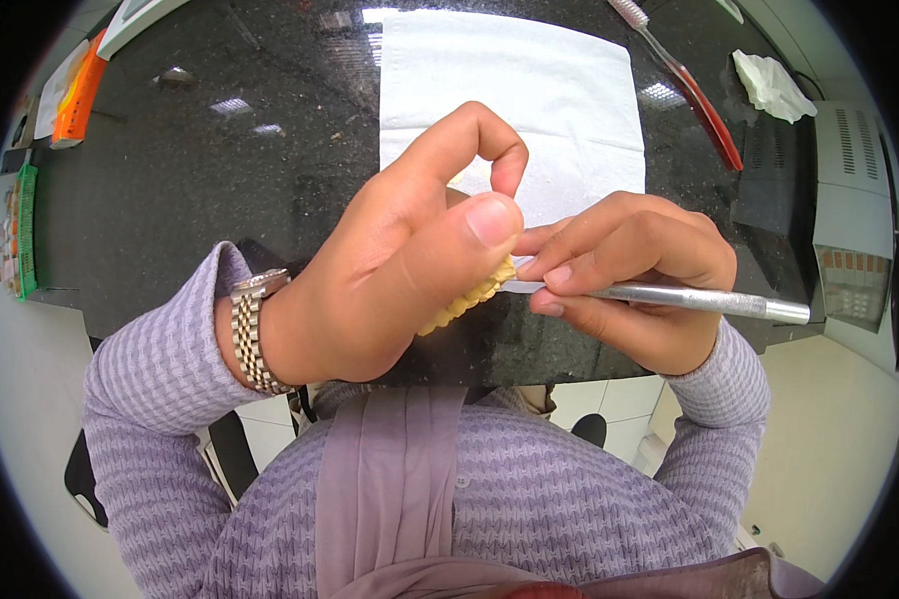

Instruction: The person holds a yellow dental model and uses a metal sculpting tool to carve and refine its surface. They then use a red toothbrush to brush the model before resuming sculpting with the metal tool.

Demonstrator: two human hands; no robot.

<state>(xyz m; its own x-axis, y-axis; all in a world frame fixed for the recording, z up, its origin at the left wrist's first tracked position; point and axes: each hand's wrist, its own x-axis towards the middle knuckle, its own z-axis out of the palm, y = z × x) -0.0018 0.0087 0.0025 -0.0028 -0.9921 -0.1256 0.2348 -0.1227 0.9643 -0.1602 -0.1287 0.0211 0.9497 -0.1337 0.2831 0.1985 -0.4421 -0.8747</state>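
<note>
My left hand (390,250) is closed round a yellow dental cast (459,307). Only a strip of its bumpy, tooth-like edge shows below the thumb; the palm and fingers cover the remainder. My left index finger is bent up above the thumb. A slim silver scalpel (709,299) lies in my right hand (639,265), pinched between thumb and fingers near its front end. Its handle points out to the right. The pale blade end reaches the edge of the cast, and whether it touches is hard to see. Both hands are over the near part of the dark table.
Under and beyond the hands a white paper sheet (509,80) lies on the black speckled table (190,200). A red-handled brush (704,115) and a crumpled tissue (772,86) are at far right. An orange box (78,100) and a green basket (27,230) stand at left.
</note>
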